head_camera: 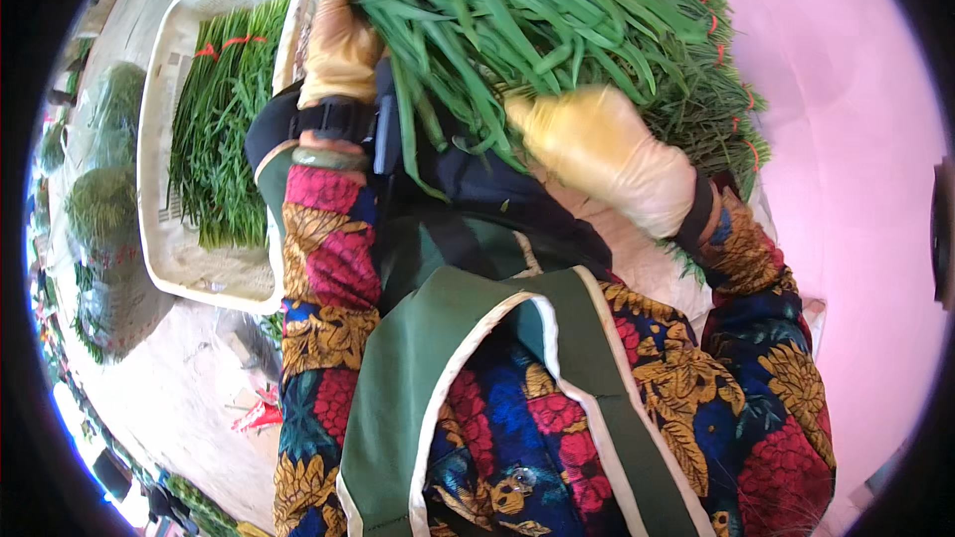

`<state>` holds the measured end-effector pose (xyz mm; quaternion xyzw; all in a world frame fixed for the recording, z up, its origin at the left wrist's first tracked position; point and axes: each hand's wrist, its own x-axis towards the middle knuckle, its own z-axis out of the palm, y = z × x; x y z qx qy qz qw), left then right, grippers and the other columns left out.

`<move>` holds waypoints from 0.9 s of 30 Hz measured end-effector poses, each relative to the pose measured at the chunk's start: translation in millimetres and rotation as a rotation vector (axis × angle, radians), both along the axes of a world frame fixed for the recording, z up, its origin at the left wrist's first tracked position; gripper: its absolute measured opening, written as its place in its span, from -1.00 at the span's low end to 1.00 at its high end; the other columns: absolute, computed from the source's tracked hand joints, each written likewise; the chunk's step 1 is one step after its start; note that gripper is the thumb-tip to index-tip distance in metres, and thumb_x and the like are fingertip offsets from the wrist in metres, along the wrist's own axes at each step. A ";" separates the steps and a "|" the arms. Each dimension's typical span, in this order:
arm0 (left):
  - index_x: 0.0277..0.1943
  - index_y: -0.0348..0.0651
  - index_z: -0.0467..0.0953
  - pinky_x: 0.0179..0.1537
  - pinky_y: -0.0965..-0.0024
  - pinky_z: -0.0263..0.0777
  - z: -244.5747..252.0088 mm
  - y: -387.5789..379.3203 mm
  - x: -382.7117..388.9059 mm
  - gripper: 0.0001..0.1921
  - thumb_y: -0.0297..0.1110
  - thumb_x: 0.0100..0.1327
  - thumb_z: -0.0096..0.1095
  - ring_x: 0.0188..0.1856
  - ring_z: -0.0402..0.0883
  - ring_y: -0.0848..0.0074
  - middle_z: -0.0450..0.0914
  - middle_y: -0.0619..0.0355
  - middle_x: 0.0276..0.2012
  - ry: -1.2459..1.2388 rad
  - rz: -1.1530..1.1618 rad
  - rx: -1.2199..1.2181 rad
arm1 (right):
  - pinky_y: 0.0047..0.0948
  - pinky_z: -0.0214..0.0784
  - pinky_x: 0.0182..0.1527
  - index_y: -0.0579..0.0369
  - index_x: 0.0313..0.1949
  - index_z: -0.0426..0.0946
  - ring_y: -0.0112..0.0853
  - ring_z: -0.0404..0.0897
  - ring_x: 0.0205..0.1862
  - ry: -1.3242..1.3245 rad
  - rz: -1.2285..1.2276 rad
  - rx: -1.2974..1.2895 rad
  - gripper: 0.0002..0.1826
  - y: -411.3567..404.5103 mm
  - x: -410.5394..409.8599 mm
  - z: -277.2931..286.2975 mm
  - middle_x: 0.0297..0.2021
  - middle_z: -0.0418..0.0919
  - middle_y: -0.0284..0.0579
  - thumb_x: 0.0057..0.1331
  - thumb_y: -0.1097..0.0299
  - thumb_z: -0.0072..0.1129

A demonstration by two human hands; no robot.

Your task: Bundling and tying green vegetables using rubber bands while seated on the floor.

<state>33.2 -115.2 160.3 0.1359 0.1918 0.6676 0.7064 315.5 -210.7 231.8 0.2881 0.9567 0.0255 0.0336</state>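
Note:
A large bunch of long flat green leaves [492,7], which look like garlic chives, lies across the top of the view. A red tie binds its pale end at the upper left. My left hand [343,41], in a thin yellowish glove, grips the bunch just beside that tie, thumb on top. Loose leaf ends droop over my dark-clad lap. My right hand [612,156], also gloved and blurred, is at the lower edge of the leaves. Its fingers are curled and partly hidden, so whether it holds any leaves is unclear.
To the left stands a white plastic crate [149,239] holding red-tied green bundles [231,112]. More tied bundles [716,104] are stacked at the right against a pink surface [835,127]. Plastic-wrapped greens [104,209] stand farther left. Red strips [260,414] lie on the floor.

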 end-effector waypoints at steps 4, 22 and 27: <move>-0.03 -0.35 0.45 0.06 0.09 0.55 8.8 -11.7 -15.8 -0.76 -0.54 0.24 0.18 -0.07 0.63 0.16 0.62 -0.04 -0.09 -0.050 -0.009 0.024 | -0.22 0.44 -0.50 0.03 -0.40 0.48 -0.13 0.62 -0.49 0.254 0.108 -0.179 -0.95 -25.6 22.9 -26.6 -0.51 0.58 -0.06 0.10 0.47 0.09; 0.00 -0.37 0.44 0.03 0.05 0.55 -4.1 -19.5 -17.7 -0.73 -0.51 0.24 0.12 -0.10 0.63 0.16 0.61 -0.07 -0.09 -0.085 -0.014 -0.007 | -0.72 0.29 -0.44 0.18 -0.19 0.56 -0.70 0.45 -0.44 1.323 -0.612 -0.522 -0.87 -16.0 81.5 74.1 -0.31 0.61 -0.29 0.32 0.58 0.06; 0.01 -0.38 0.43 0.05 0.03 0.54 -0.9 -19.5 -15.1 -0.72 -0.48 0.25 0.12 -0.08 0.63 0.14 0.61 -0.09 -0.07 -0.026 -0.018 0.007 | -0.66 0.39 -0.27 0.16 -0.11 0.54 -0.64 0.51 -0.30 1.281 -0.424 -0.366 -0.79 -8.4 71.7 72.4 -0.17 0.61 -0.24 0.30 0.64 0.02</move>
